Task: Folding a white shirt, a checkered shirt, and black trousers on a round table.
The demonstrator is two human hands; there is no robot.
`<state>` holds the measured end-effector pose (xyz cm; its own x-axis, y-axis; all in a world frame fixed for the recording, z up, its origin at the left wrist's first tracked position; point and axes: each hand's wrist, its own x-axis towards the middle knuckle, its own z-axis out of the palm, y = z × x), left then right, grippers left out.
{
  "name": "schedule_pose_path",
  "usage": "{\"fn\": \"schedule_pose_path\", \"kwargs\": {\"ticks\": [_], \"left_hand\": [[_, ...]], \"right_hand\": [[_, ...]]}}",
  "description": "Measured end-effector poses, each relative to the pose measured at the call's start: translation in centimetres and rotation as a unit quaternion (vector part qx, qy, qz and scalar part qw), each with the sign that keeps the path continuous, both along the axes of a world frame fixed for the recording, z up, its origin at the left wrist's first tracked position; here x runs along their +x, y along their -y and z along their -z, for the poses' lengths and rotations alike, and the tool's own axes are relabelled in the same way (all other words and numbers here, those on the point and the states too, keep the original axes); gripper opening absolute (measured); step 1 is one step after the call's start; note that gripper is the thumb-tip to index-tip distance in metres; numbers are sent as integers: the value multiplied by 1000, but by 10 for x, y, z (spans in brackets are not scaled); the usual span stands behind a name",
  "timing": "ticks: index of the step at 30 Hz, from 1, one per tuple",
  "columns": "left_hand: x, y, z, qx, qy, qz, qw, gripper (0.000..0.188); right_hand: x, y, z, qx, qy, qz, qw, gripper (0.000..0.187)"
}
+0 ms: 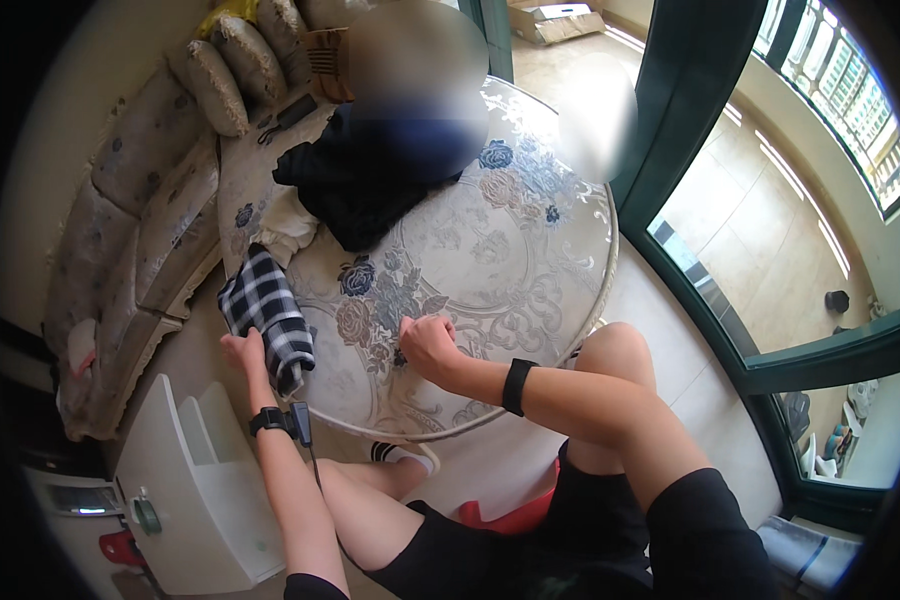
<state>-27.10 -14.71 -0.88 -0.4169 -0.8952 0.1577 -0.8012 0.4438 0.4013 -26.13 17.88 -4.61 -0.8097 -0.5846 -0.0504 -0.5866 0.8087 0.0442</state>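
A folded black-and-white plaid cloth (272,318) lies on the left edge of the round table, its left side along the rim. My left hand (244,350) is at that side, fingers curled and one digit against the fabric; whether any cloth is pinched inside is hidden. Farther right, my right hand (430,346) is held over the table's flower pattern, closed with its fingers bent in and nothing visible in it. Beyond the plaid cloth lie a crumpled cream cloth (290,226) and a dark garment heap (355,190).
The round table (530,290) has a patterned cover. A sofa with cushions (170,210) stands at the left, a white cabinet-like piece (185,490) below it. Opposite, a blurred figure (420,80) is at the far edge. Green-framed glass doors (710,300) are at the right.
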Motion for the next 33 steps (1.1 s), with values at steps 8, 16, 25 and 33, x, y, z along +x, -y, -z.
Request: {"fn": "schedule_pose_path", "kwargs": {"ticks": [8,16,25,33], "left_hand": [[-37,-66,-12,-270,-124,308,904,41],[-83,-171,-4,-115,-102,515,843,62],[-109,-163,35,-79,-166,522,833,53],[-104,-171,10,4,-157,493,856,32]], "right_hand": [[9,6,8,22,-52,5,998,15],[22,17,4,16,-72,9,997,10],[19,16,-4,-47,38,-14,998,15],[11,8,-17,-64,146,-69,985,26]]}}
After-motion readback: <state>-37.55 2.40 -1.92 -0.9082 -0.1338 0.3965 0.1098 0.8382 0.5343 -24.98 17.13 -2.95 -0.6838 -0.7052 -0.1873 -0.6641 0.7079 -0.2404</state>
